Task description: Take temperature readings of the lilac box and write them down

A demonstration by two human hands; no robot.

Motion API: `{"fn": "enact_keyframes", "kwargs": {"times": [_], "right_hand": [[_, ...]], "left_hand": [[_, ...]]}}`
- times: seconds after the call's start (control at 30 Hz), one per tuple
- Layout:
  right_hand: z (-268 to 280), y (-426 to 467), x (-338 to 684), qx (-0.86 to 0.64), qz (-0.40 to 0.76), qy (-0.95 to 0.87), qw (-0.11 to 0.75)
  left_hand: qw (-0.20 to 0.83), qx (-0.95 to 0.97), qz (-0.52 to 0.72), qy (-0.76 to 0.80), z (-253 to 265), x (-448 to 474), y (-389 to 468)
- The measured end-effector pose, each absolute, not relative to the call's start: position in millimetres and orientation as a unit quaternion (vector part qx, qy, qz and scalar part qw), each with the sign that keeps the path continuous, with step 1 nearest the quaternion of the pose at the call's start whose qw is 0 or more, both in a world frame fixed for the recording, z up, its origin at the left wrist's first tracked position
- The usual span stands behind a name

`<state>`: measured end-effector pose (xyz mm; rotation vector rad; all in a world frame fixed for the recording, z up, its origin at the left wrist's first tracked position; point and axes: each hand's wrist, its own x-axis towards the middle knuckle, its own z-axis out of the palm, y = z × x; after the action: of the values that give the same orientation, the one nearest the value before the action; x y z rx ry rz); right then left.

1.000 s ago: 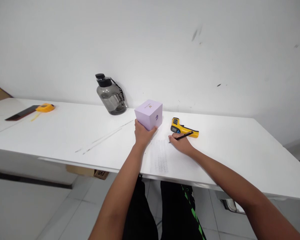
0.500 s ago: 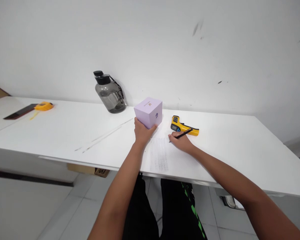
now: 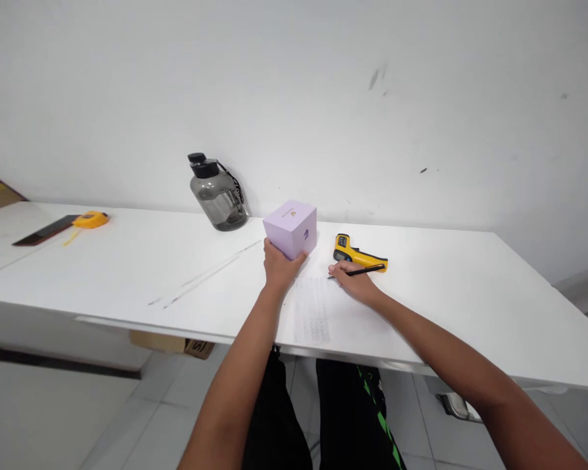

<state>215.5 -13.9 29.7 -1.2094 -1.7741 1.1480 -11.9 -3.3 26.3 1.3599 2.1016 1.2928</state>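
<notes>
While the left hand (image 3: pixel 279 269) cups the lilac box (image 3: pixel 290 230): its fingers curl along the left side and its thumb presses the right face, the hand spread as wide as the near corner.
Where the lilac box is: over the white table (image 3: pixel 451 307), directly ahead of the left hand, a gold mark on top and a purple emblem on the right face; whether its base sits flat is hidden.
Right hand (image 3: pixel 355 283): closed in a writing grip around a black pen (image 3: pixel 365 269).
Pen tip: points left, near the upper right of the grey rows of marks (image 3: pixel 312 313); too small to tell whether it touches.
Grey rows: between the forearms, too faint to read.
Yellow-and-black device (image 3: pixel 342 245): pistol-shaped, lying just behind the right hand.
Bottle (image 3: pixel 220 202): grey, see-through, black-capped, near the wall (image 3: pixel 294 98), left of the box.
Far left: a yellow tape measure (image 3: pixel 92 220) beside a dark flat strip (image 3: pixel 46 231).
</notes>
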Motion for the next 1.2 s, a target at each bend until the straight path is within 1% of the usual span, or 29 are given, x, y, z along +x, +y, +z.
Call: {"fn": "enact_keyframes", "kwargs": {"times": [0.23,0.37,0.57,0.73,0.8,0.97,1.03,1.2], "right_hand": [[23,-24,209,-0.496,0.398,-0.681,0.364],[22,-29,207,-0.495,0.374,-0.703,0.347],[21,-31,205,-0.507,0.349,-0.675,0.407],[24,-24,214,-0.496,0.369,-0.662,0.423],[27,-19,221,-0.49,0.352,-0.679,0.419],[26,-11,232,-0.49,0.23,-0.755,0.371],[24,-10,232,-0.475,0.223,-0.768,0.367],[21,-14,228,-0.425,0.246,-0.796,0.353]], "left_hand": [[0.161,0.475,0.459,0.734,25,-13,-3],[0.163,0.478,0.459,0.731,25,-13,-4],[0.162,0.477,0.459,0.731,26,-12,-5],[0.159,0.472,0.456,0.737,25,-13,-4],[0.159,0.473,0.456,0.737,25,-12,-4],[0.16,0.478,0.46,0.731,26,-12,-4],[0.16,0.477,0.458,0.733,27,-12,-5],[0.159,0.478,0.456,0.734,27,-12,-5]]}}
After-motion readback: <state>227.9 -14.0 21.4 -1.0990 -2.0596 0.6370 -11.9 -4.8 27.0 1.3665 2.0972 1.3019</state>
